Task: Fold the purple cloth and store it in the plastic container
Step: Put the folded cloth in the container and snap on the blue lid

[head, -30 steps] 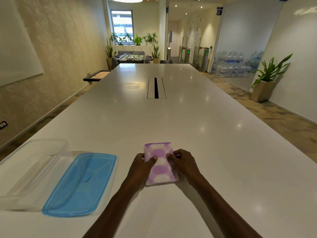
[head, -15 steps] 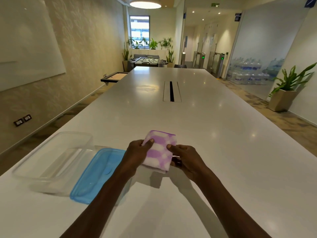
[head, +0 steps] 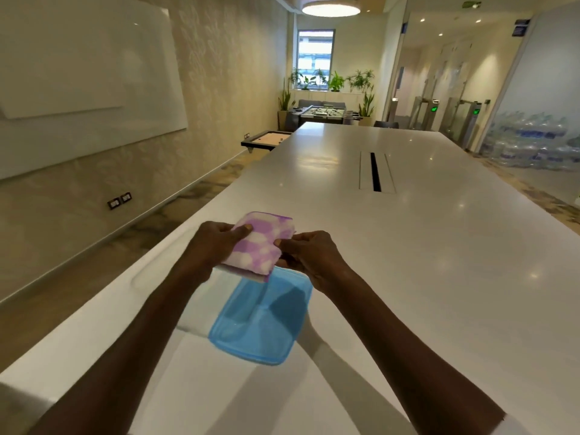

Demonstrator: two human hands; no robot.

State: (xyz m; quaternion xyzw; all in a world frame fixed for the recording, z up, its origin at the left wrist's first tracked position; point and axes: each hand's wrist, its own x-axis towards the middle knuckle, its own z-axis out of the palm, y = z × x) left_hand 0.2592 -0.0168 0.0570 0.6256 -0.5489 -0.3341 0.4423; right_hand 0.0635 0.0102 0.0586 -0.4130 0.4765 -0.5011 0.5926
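The purple and white cloth (head: 259, 244) is folded into a small thick rectangle and held in the air. My left hand (head: 213, 246) grips its left edge with the thumb on top. My right hand (head: 309, 257) pinches its right edge. The cloth hangs over the far end of the blue lid (head: 260, 318), which lies flat on the white table (head: 408, 262). The clear plastic container (head: 163, 262) stands left of the lid near the table's left edge; it is blurred and my left forearm hides part of it.
The long white table has a black cable slot (head: 375, 171) along its middle. A whiteboard (head: 78, 89) hangs on the left wall. Potted plants and a foosball table stand at the far end, stacked water bottles (head: 533, 142) at the right.
Both hands lifted the folded cloth off the table and carried it left, over the blue lid and toward the container. The view swung left.
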